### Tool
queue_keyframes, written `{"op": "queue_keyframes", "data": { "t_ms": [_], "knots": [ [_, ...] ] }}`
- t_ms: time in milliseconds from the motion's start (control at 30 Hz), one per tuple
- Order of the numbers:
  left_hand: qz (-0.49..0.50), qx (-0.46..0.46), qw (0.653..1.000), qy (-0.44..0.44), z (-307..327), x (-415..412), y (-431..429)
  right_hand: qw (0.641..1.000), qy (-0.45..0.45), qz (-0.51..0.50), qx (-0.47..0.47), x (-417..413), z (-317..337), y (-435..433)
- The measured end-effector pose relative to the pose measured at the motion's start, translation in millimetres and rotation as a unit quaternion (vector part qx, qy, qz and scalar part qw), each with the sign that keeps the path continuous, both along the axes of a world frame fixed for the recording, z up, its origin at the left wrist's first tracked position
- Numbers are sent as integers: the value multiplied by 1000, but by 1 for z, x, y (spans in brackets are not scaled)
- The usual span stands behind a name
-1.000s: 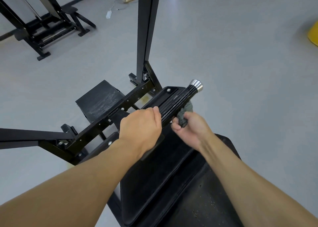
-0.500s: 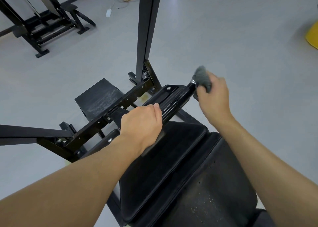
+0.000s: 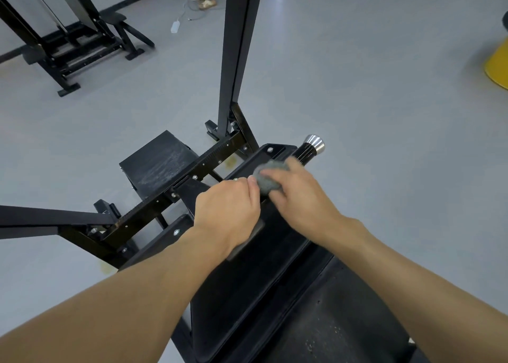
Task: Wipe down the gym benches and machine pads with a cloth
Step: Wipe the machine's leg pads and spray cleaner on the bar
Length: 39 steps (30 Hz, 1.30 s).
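- Just past my left knuckles, near the middle of the head view, my right hand (image 3: 299,195) pressed a balled grey cloth (image 3: 268,178) against the black handle grip (image 3: 305,153), fingers curled round the wad so it would not slip off the bar.
- At the far right end of that grip, the chrome cap (image 3: 315,142) stood bare, beyond the cloth.
- My left hand (image 3: 228,214) was clenched round the near end of the same bar, thumb just touching the cloth; I judged it was there to steady the handle against the rubbing.
- Below both wrists lay the black pad (image 3: 247,294), and nearer on the right the seat (image 3: 343,321), speckled with pale flecks that I judged had yet to be wiped.
- To the left, the frame rail (image 3: 176,195) ran diagonally up to the upright post (image 3: 236,46), with the dusty foot plate (image 3: 156,161) beyond it.
- Far left on the grey floor (image 3: 357,73) stood another machine (image 3: 74,40); a yellow object (image 3: 497,65) sat at the right edge.
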<state>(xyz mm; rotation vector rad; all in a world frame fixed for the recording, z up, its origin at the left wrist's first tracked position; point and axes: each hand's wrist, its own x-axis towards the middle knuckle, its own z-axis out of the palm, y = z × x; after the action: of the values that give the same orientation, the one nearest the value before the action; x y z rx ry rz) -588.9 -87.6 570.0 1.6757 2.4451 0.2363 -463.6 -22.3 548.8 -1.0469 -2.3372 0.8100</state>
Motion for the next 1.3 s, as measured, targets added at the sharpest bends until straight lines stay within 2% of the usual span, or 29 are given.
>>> {"op": "queue_keyframes", "data": {
  "t_ms": [100, 167, 333, 433, 533, 600, 633, 667, 700, 733, 767, 800, 833, 900, 1000, 1067, 1133, 1200, 1267, 1300],
  "knots": [
    [-6, 6, 1000, -5, 0, -1, -1, 991, -25, -130, 22, 9, 0, 33],
    [-13, 8, 1000, -4, 0, -2, -1, 985, -57, -162, 15, 6, -5, 40],
    [-9, 22, 1000, -19, -2, -2, -2, 991, -43, -125, 25, -8, -7, 8],
    [-13, 11, 1000, 1, -4, -4, 0, 998, -8, -51, 25, -14, -9, -21],
    [-19, -6, 999, 48, -3, -5, -1, 996, 50, 38, -65, -11, -7, -40],
    [-18, -9, 998, 51, -5, -6, 0, 988, 103, 4, -119, -2, -9, -29],
    [-19, -10, 999, 41, -4, -5, -1, 981, 142, -68, -108, 3, -11, -19],
    [-19, -10, 999, 32, -2, -5, -1, 959, 194, -174, -114, 8, -15, -4],
    [-16, -6, 1000, 24, -2, -4, -2, 912, 254, -284, -153, 12, -15, 10],
    [-9, 1, 1000, 13, -1, -3, -2, 850, 312, -364, -218, 14, -13, 22],
    [-4, 2, 1000, 4, 1, -3, -2, 794, 348, -402, -296, 13, -11, 32],
    [-2, -5, 1000, 2, 1, -3, -2, 753, 361, -406, -371, 8, -9, 37],
    [-7, -14, 1000, 12, 0, -4, -1, 731, 354, -400, -424, 1, -7, 39],
    [-27, -29, 998, 40, -5, -5, 1, 727, 320, -390, -466, -16, -9, 36],
    [-39, -28, 997, 59, -7, -7, 1, 745, 282, -382, -468, -30, -12, 15],
    [-30, -9, 998, 47, -5, -5, 1, 764, 255, -322, -498, -25, -11, -9],
    [-21, -6, 999, 37, -4, -4, 0, 770, 210, -219, -560, -14, -7, -33],
    [-16, -9, 999, 36, -2, -3, 0, 762, 196, -167, -595, -3, -5, -36],
    [-16, -4, 999, 40, -2, -2, 0, 729, 259, -248, -583, 5, -7, -14],
    [-16, -1, 999, 35, -2, -2, 0, 700, 307, -300, -570, 8, -10, 2]
  ]
}}
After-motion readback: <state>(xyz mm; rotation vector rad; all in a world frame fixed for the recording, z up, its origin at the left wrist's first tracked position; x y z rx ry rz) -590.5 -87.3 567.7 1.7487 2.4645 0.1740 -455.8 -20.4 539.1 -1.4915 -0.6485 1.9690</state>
